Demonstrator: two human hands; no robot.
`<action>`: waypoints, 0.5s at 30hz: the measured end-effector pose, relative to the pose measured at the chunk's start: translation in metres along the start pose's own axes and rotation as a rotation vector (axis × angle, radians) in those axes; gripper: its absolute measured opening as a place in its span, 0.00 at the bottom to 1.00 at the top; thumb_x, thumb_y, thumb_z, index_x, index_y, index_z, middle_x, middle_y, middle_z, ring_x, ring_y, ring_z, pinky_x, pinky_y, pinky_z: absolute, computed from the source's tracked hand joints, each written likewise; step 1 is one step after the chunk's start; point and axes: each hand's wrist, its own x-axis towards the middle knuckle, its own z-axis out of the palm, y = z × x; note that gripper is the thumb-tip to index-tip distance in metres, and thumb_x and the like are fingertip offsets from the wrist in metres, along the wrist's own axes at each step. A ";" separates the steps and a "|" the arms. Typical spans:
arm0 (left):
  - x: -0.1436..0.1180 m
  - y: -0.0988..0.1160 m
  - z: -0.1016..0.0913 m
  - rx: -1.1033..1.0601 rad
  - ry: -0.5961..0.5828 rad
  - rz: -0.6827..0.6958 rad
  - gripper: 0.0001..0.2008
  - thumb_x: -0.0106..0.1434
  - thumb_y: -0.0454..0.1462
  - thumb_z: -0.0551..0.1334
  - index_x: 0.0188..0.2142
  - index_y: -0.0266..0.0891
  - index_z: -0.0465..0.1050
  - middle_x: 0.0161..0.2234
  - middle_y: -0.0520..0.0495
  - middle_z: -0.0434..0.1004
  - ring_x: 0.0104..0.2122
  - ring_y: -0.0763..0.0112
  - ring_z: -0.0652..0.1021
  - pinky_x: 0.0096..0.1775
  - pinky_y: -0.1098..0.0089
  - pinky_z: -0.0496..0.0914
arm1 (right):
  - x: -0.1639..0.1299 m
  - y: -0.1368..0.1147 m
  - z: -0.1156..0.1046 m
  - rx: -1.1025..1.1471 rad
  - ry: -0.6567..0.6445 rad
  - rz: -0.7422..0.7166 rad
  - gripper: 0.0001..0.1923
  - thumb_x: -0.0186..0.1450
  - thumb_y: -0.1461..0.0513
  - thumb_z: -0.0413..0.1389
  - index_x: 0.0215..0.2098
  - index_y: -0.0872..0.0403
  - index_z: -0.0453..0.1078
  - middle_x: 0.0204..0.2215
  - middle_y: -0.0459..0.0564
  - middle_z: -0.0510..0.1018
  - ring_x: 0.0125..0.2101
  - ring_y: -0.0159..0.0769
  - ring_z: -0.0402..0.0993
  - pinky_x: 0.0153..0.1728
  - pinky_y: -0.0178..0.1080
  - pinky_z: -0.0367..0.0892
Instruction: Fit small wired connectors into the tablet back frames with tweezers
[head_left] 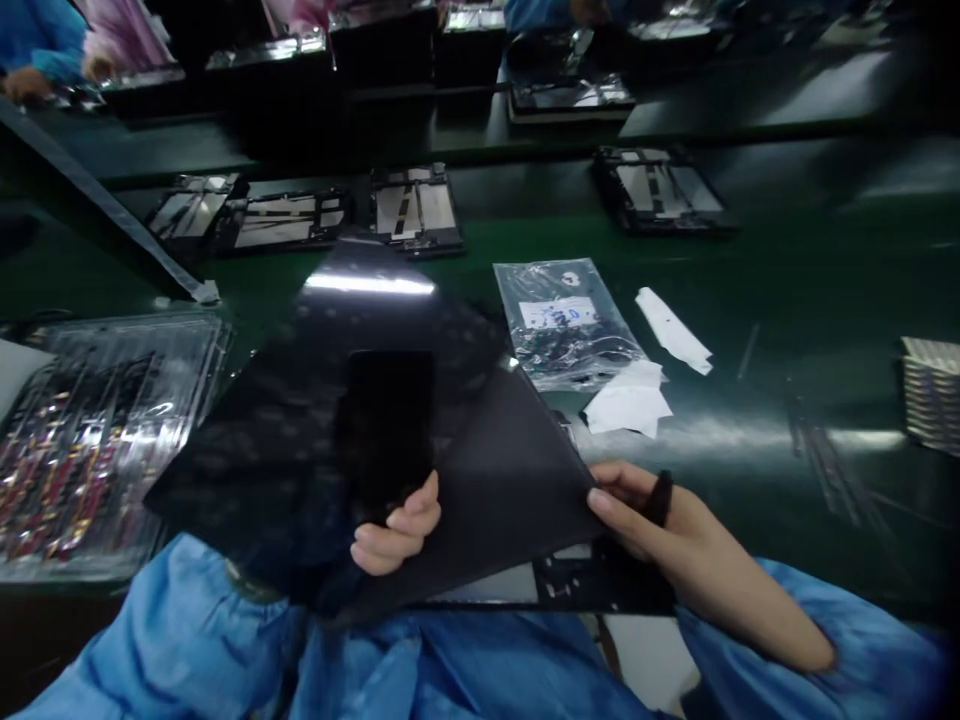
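A green tabletop point(787, 330) fills the frame, and across its centre I hold a large glossy black panel point(315, 420), tilted up toward me, its long axis running from the lower left of the frame toward the upper centre, where a strip of lamp glare crosses it. Beneath it, lower centre, a matte dark sheet point(510, 500) fans out to the right. At left lies a clear tray of parts point(90, 440); at centre right a plastic bag point(562, 325) with a white label, and beside it scraps of white paper point(630, 405). Framed assemblies point(416, 210) line the upper half of the frame, and another person's blue sleeve point(45, 40) shows at upper left. My left hand point(394, 530) is curled shut on the panel's lower edge at bottom centre, fingers wrapped over the front. My right hand point(660, 520), lower right, pinches the sheet's right corner between thumb and forefinger, a black cot on one finger. The panel lies up and left of both hands, nearer my left.
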 end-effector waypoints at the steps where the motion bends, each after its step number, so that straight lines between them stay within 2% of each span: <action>1: 0.002 0.002 0.002 -0.223 -0.142 -0.076 0.23 0.67 0.40 0.36 0.17 0.40 0.52 0.10 0.52 0.51 0.07 0.74 0.56 0.16 0.66 0.59 | 0.000 0.000 0.000 0.021 -0.021 0.025 0.21 0.55 0.44 0.59 0.30 0.53 0.71 0.20 0.46 0.75 0.21 0.34 0.70 0.21 0.35 0.67; 3: 0.003 0.007 0.002 -0.654 -0.335 -0.211 0.21 0.65 0.40 0.37 0.17 0.40 0.50 0.11 0.53 0.47 0.08 0.74 0.53 0.17 0.63 0.59 | 0.001 0.002 0.000 0.033 -0.042 0.056 0.19 0.54 0.46 0.60 0.30 0.53 0.71 0.21 0.46 0.76 0.21 0.34 0.71 0.21 0.34 0.67; 5: 0.001 0.013 -0.002 -0.846 -0.350 -0.261 0.19 0.65 0.40 0.39 0.18 0.40 0.50 0.13 0.53 0.46 0.09 0.76 0.51 0.18 0.64 0.57 | 0.003 0.004 -0.001 0.037 -0.050 0.056 0.18 0.54 0.47 0.61 0.30 0.52 0.72 0.21 0.47 0.77 0.21 0.35 0.72 0.20 0.34 0.68; 10: -0.005 0.025 -0.009 -0.946 -0.324 -0.291 0.16 0.61 0.43 0.46 0.20 0.40 0.48 0.16 0.54 0.47 0.10 0.80 0.52 0.13 0.72 0.49 | 0.005 0.007 -0.001 0.003 -0.047 0.016 0.17 0.55 0.47 0.59 0.29 0.52 0.72 0.21 0.48 0.78 0.21 0.38 0.74 0.20 0.35 0.70; 15: -0.009 0.034 -0.012 -1.070 -0.293 -0.345 0.12 0.56 0.40 0.52 0.20 0.40 0.51 0.16 0.55 0.47 0.11 0.81 0.50 0.14 0.74 0.47 | 0.004 0.010 0.000 -0.005 -0.060 0.019 0.18 0.56 0.46 0.58 0.30 0.52 0.72 0.22 0.48 0.78 0.23 0.39 0.75 0.22 0.35 0.71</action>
